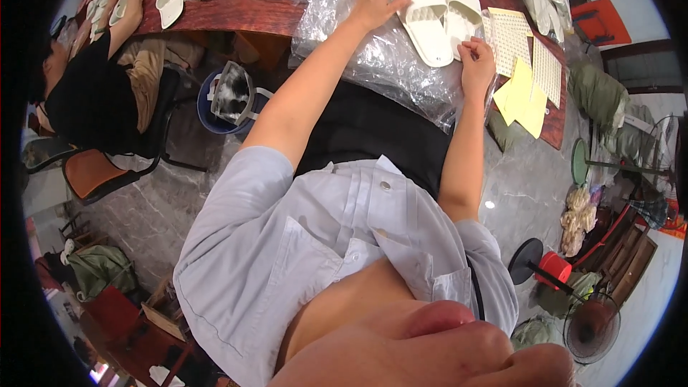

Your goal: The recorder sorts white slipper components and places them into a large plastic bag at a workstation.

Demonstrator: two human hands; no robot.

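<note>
Two white slippers (428, 29) with textured footbeds lie side by side on clear plastic wrapping (344, 43) at the near edge of the table. My left hand (374, 1) holds the left slipper at its strap end, thumb and forefinger apart against its side. A small dark mark shows on that slipper's heel. Just right of the heels, my right hand (478, 66) has its fingertips pinched together near the right slipper (463, 8). Whatever they may hold is too small to make out. Beside this hand lie sheets of small labels (507, 32) and yellow paper sheets (522, 97).
More white slippers lie along the red-brown table (236, 11), some in plastic. At the left, a co-worker in a black top (89, 104) sits handling slippers. A blue bin (208, 104) stands on the floor by my left arm. Fans (591, 326) stand at the right.
</note>
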